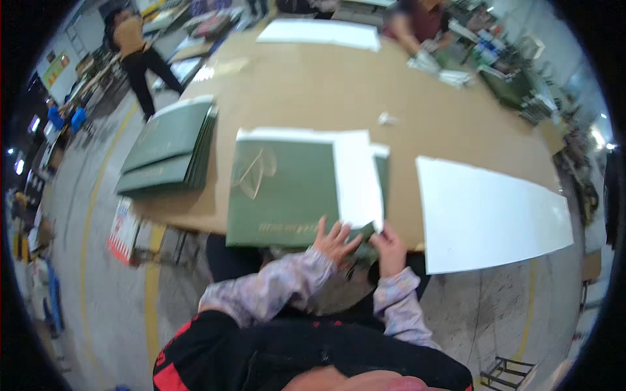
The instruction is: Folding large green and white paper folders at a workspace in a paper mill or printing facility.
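In front of me on the table lies a green paper sheet [287,189] with a gold leaf outline and white edges along its top and right side. My left hand [335,244] rests with fingers spread on its lower right part. At the bottom right corner, my right hand [389,246] pinches the sheet's edge, where a small green flap is bent up. Under its right side another green piece [382,166] shows. Patterned sleeves cover both my forearms.
A stack of folded green pieces [163,150] stands at the table's left. White sheets [482,215] lie at the right and a white sheet [319,34] at the far edge. A small white scrap [387,118] is beyond my work. Across the table a person [417,29] handles white pieces.
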`<action>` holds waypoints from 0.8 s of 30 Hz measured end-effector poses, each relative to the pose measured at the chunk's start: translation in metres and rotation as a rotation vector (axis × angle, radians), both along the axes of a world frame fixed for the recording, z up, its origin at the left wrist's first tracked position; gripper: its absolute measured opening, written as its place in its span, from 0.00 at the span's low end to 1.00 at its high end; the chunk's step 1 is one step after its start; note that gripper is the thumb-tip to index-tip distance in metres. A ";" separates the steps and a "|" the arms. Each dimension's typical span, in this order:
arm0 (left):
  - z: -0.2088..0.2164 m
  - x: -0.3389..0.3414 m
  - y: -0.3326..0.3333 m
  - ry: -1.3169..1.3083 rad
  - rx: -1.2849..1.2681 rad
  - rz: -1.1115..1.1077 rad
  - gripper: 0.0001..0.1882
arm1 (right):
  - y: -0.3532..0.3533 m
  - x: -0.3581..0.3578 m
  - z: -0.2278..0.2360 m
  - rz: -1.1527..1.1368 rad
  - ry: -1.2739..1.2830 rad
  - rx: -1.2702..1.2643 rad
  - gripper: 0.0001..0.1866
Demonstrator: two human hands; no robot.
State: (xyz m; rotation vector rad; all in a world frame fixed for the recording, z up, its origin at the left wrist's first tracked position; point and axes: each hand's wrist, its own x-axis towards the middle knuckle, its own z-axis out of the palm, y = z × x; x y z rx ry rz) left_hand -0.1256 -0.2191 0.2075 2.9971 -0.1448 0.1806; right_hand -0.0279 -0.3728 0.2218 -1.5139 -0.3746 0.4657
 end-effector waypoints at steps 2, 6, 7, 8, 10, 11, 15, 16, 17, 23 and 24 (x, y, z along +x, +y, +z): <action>0.004 -0.010 0.004 0.052 0.012 0.015 0.43 | 0.009 -0.003 -0.020 0.010 -0.224 -0.160 0.24; 0.004 -0.013 0.006 0.093 0.004 -0.022 0.41 | 0.017 -0.009 -0.012 0.065 -0.745 -0.276 0.32; 0.007 -0.013 0.006 0.087 0.005 -0.024 0.41 | 0.018 -0.009 -0.004 0.062 -0.750 -0.276 0.32; 0.010 -0.012 0.006 0.099 0.019 -0.039 0.41 | 0.020 -0.008 0.005 0.130 -0.765 -0.300 0.34; 0.011 -0.014 0.008 0.110 0.031 -0.048 0.40 | 0.025 -0.005 0.013 0.205 -0.780 -0.324 0.37; 0.009 -0.016 0.011 0.061 0.026 -0.067 0.38 | 0.029 -0.003 0.014 0.271 -0.809 -0.326 0.39; 0.001 -0.020 0.023 -0.175 -0.168 -0.163 0.27 | 0.036 0.002 0.001 0.365 -0.895 -0.313 0.41; -0.004 -0.020 0.023 -0.175 -0.163 -0.121 0.27 | 0.034 0.002 0.001 0.340 -0.920 -0.296 0.42; -0.008 -0.020 0.023 -0.247 -0.366 -0.176 0.24 | 0.033 0.003 0.001 0.348 -0.928 -0.314 0.43; -0.004 -0.049 0.005 -0.527 -0.746 -0.153 0.13 | 0.032 -0.002 0.003 0.376 -0.973 -0.368 0.46; -0.001 -0.055 0.001 -0.520 -0.844 -0.068 0.11 | 0.034 -0.003 0.002 0.374 -0.991 -0.374 0.46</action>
